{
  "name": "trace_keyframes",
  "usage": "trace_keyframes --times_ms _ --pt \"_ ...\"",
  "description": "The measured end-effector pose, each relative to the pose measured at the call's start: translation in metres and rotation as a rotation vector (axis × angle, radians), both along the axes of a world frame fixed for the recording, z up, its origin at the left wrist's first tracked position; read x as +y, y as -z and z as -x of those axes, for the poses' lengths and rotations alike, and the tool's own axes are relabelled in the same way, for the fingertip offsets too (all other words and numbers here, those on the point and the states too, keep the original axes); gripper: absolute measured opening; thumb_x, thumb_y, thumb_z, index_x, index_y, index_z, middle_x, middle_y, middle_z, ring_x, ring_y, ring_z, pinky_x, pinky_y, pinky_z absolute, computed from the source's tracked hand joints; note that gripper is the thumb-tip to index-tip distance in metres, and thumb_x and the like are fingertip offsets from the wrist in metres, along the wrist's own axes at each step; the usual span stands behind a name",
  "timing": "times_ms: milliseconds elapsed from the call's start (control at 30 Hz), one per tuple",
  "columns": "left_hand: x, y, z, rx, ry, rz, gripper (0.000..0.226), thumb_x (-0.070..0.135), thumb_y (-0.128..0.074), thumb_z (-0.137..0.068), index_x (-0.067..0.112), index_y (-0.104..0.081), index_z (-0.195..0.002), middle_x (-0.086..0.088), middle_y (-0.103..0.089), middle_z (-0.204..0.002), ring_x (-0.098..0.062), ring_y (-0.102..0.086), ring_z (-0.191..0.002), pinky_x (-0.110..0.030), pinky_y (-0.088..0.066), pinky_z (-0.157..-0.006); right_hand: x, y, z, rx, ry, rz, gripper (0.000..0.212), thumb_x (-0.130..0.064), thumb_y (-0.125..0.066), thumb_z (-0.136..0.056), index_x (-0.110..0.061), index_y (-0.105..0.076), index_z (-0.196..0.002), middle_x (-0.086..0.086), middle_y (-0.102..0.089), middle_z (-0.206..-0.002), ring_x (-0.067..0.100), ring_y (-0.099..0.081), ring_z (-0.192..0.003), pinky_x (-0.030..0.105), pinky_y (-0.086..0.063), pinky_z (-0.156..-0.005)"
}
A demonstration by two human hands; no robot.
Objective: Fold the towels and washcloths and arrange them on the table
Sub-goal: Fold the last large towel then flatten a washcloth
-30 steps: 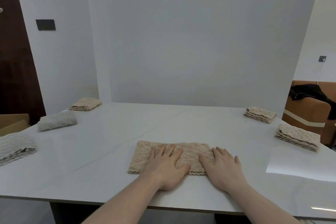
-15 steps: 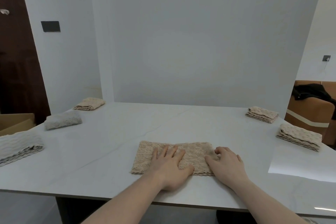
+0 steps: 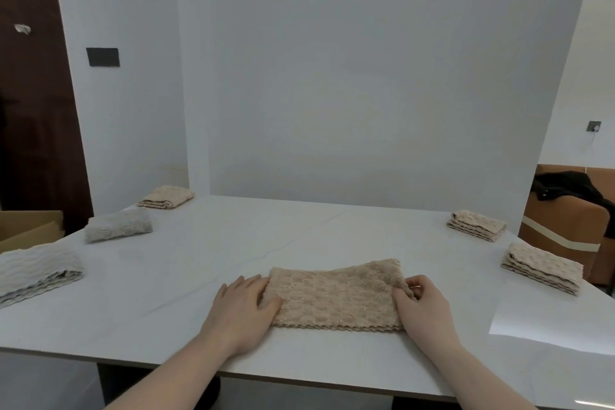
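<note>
Beige washcloth: folded strip, lower centre of frame, flat on white table near its front edge. Long axis left-right across frame; scalloped edge toward the camera.

Left hand: at cloth's left end, fingers fairly straight and spread, thumb lying on the cloth; palm mostly on table. Relaxed, pressing rather than grasping.

Right hand: at cloth's right end, fingers curled, pinching the far right corner, which sits slightly raised.

Other folded cloths, well apart from centre piece: grey towel at left edge; grey roll behind it; beige piece at upper left corner of table; two beige stacks at right, far and near.

Off table: cardboard box left; brown sofa with dark garment right; black plate on wall. No legible writing or labels.
</note>
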State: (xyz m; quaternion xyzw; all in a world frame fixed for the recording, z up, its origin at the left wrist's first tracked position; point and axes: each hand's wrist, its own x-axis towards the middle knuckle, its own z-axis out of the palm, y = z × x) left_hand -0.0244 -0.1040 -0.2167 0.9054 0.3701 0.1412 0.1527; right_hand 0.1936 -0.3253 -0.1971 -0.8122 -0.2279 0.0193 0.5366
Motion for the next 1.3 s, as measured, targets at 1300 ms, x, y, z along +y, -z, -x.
trace_keyframes --times_ms 1300 --pt "0.011 -0.003 0.002 -0.242 -0.070 0.073 0.060 0.069 -0.040 -0.094 0.027 -0.058 -0.134 0.013 -0.056 -0.137 -0.011 -0.049 -0.128 -0.032 -0.038 -0.111 0.067 0.010 0.059 -0.179 -0.224 0.185 0.038 -0.060 -0.058 -0.090 -0.037 -0.057 -0.120 -0.020 -0.068 -0.101 0.011 -0.061 -0.104 0.039 -0.049 -0.097"
